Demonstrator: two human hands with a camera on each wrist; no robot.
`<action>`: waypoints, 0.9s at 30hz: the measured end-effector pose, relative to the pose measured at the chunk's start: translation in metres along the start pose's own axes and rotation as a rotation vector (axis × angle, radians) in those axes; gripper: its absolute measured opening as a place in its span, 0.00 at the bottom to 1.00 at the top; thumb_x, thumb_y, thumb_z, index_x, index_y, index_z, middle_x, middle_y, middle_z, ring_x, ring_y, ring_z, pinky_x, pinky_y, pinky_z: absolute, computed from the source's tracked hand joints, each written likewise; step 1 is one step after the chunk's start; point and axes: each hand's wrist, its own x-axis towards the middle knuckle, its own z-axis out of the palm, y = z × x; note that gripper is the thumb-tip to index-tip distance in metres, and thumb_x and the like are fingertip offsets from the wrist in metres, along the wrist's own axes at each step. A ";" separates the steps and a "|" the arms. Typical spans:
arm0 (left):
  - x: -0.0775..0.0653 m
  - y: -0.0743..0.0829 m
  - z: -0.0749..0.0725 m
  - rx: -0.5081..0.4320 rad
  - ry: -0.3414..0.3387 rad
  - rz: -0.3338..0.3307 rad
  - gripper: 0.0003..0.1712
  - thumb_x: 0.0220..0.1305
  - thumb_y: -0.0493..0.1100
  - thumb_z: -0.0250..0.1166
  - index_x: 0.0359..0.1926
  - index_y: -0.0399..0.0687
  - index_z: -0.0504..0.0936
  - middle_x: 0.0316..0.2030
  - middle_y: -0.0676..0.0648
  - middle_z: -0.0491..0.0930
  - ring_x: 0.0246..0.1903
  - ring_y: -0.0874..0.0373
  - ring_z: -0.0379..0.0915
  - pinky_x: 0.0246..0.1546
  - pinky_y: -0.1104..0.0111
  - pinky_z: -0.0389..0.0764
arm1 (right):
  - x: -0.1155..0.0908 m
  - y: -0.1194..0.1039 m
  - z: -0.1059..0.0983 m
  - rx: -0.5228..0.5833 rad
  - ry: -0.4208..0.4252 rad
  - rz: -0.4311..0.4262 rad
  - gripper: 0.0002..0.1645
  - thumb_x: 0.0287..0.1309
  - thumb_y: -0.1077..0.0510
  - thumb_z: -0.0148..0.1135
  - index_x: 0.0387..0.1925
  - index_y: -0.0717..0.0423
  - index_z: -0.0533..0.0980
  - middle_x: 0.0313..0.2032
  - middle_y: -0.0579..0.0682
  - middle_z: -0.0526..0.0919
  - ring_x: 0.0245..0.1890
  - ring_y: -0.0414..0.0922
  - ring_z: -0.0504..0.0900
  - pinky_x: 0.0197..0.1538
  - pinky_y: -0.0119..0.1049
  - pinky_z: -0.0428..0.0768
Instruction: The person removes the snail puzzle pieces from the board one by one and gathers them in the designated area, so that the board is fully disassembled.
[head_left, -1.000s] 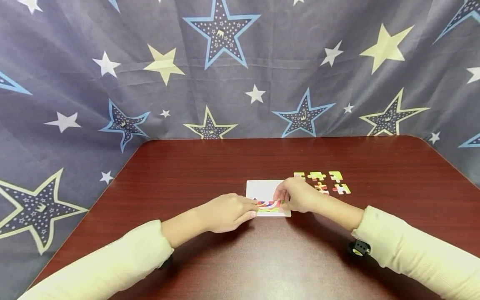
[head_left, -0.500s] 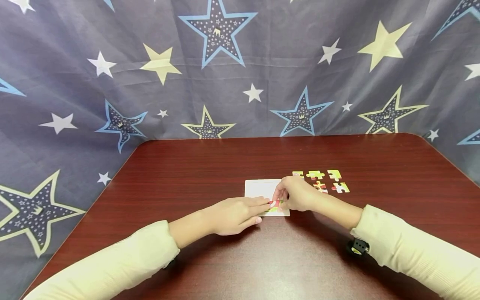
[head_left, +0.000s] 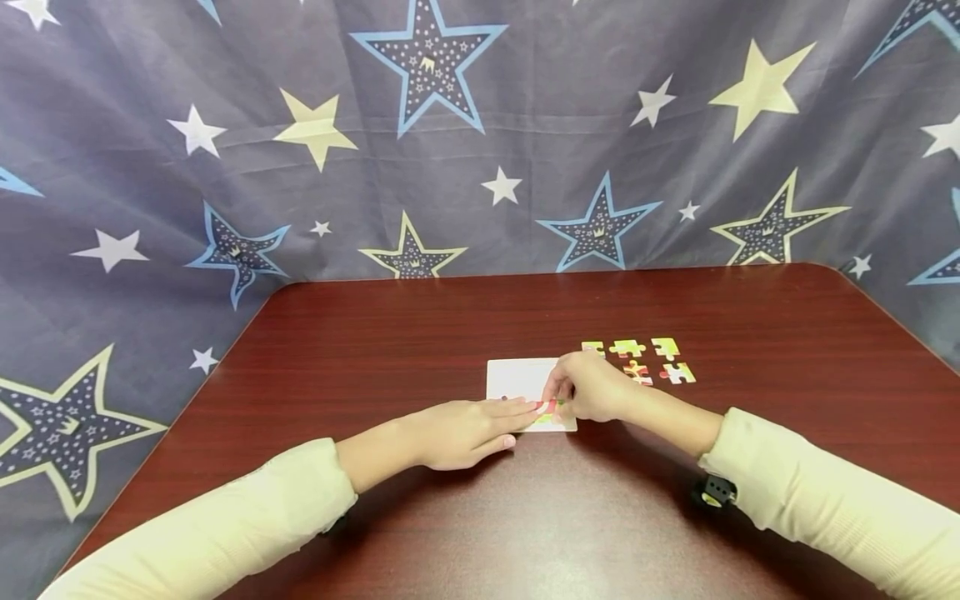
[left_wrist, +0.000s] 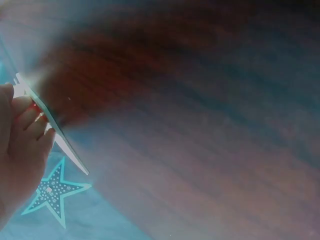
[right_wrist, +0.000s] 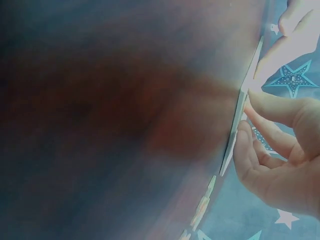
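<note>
A small white puzzle board (head_left: 517, 377) lies flat on the table, with colourful puzzle pieces along its near part. My left hand (head_left: 461, 433) rests over these pieces, fingers stretched out to the right and hiding most of them. At the board's right end, my right hand (head_left: 597, 388) bends its thumb and fingers around a red, white and green puzzle piece (head_left: 548, 408) and pinches it down at the board. The right wrist view shows the thumb and fingertips right at the face of the board (right_wrist: 234, 135), with the left fingers close by.
Several loose puzzle pieces (head_left: 627, 348) lie in two rough rows behind and right of the board, partly covered by my right hand. The dark red wooden table (head_left: 420, 333) ends at a star-patterned curtain (head_left: 465, 167). Wrist cameras sit at both cuffs.
My left hand has slid right, its straight fingers now covering pieces that showed before. My right hand stays at the board's right end. The head view has shifted slightly.
</note>
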 end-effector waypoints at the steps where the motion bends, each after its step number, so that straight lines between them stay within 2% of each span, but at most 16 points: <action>1: 0.000 0.000 0.000 0.002 -0.003 0.002 0.29 0.76 0.49 0.43 0.74 0.50 0.56 0.72 0.48 0.60 0.73 0.54 0.56 0.71 0.59 0.63 | 0.000 0.000 0.000 0.004 -0.006 0.009 0.10 0.38 0.70 0.72 0.24 0.54 0.84 0.21 0.46 0.83 0.22 0.34 0.76 0.46 0.42 0.76; 2: 0.000 0.000 0.000 -0.001 -0.005 0.003 0.29 0.76 0.49 0.43 0.74 0.50 0.56 0.73 0.48 0.60 0.73 0.54 0.56 0.71 0.59 0.63 | 0.000 0.000 0.000 0.007 -0.010 0.018 0.10 0.38 0.70 0.72 0.24 0.54 0.84 0.20 0.46 0.83 0.22 0.33 0.76 0.49 0.46 0.76; 4: -0.001 0.000 -0.001 0.000 -0.009 0.004 0.29 0.76 0.49 0.43 0.74 0.50 0.56 0.73 0.48 0.59 0.73 0.54 0.55 0.71 0.59 0.63 | 0.001 -0.001 0.000 0.008 -0.015 0.030 0.10 0.38 0.70 0.72 0.24 0.54 0.85 0.18 0.45 0.83 0.21 0.32 0.75 0.48 0.47 0.76; 6: -0.001 0.000 -0.001 0.000 -0.011 0.003 0.29 0.76 0.49 0.43 0.74 0.50 0.57 0.73 0.47 0.59 0.73 0.54 0.55 0.71 0.59 0.63 | 0.002 0.000 0.000 0.013 -0.016 0.037 0.10 0.37 0.70 0.73 0.25 0.55 0.85 0.17 0.45 0.83 0.19 0.31 0.73 0.46 0.42 0.77; 8: -0.001 0.000 0.000 -0.006 -0.013 -0.001 0.29 0.76 0.49 0.43 0.74 0.50 0.57 0.73 0.47 0.59 0.73 0.54 0.55 0.71 0.59 0.62 | 0.003 0.000 0.000 0.029 -0.022 0.050 0.10 0.37 0.71 0.73 0.25 0.56 0.85 0.17 0.46 0.83 0.19 0.32 0.72 0.33 0.31 0.76; 10: -0.001 0.000 0.000 -0.009 -0.017 -0.004 0.29 0.76 0.49 0.43 0.74 0.50 0.56 0.73 0.47 0.58 0.73 0.54 0.54 0.71 0.59 0.62 | 0.004 0.000 -0.001 0.049 -0.034 0.071 0.10 0.37 0.71 0.72 0.25 0.57 0.85 0.17 0.47 0.83 0.19 0.33 0.71 0.23 0.26 0.72; 12: 0.000 0.000 0.000 -0.013 -0.024 -0.008 0.29 0.76 0.49 0.42 0.74 0.50 0.56 0.74 0.49 0.57 0.74 0.55 0.53 0.72 0.59 0.61 | 0.004 -0.001 -0.001 0.063 -0.047 0.105 0.10 0.37 0.71 0.72 0.25 0.57 0.86 0.18 0.47 0.83 0.19 0.33 0.72 0.23 0.24 0.71; 19: 0.002 0.000 -0.003 -0.010 -0.038 -0.001 0.28 0.77 0.50 0.40 0.74 0.50 0.56 0.75 0.50 0.54 0.74 0.55 0.51 0.72 0.60 0.60 | 0.008 0.001 -0.003 0.076 -0.078 0.193 0.10 0.37 0.70 0.73 0.26 0.55 0.86 0.18 0.46 0.82 0.20 0.35 0.71 0.24 0.27 0.71; 27: 0.001 0.000 -0.001 -0.014 -0.031 -0.016 0.28 0.77 0.49 0.41 0.74 0.51 0.56 0.74 0.50 0.56 0.74 0.56 0.52 0.72 0.60 0.61 | 0.008 -0.002 -0.001 0.063 -0.062 0.170 0.10 0.35 0.71 0.72 0.24 0.57 0.85 0.17 0.47 0.81 0.20 0.34 0.71 0.25 0.25 0.72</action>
